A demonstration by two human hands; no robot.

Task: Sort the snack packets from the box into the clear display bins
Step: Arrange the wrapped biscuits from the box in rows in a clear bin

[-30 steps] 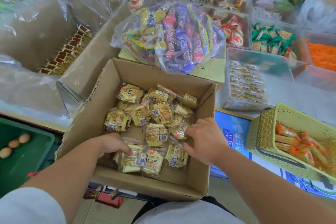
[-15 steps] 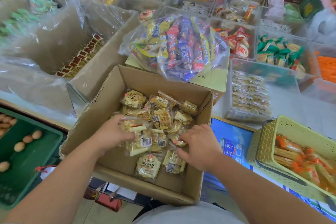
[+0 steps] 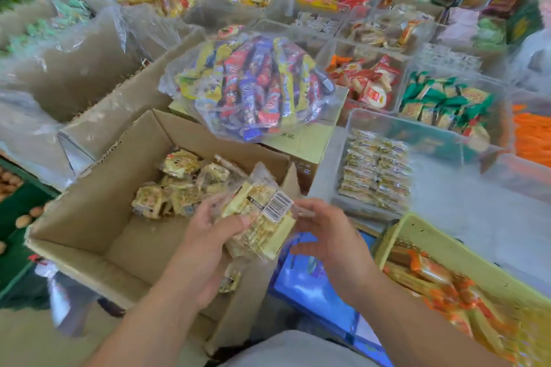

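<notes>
While the cardboard box [image 3: 89,211] holds loose snack packets [image 3: 179,194], the clear bin [image 3: 350,121] holds rows. Left hand [image 3: 213,228] grips a packet stack [image 3: 259,217]; right hand [image 3: 326,237] beside it, grip unclear.

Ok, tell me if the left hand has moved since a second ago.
Yes. The left hand has lifted a stack of snack packets from the near-left floor of the cardboard box and moved right, towards its right wall.

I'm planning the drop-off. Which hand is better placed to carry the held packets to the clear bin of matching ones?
Probably the right hand: it is on the side of the clear bin, beside the packets. The left hand grips them but would cross over.
</notes>
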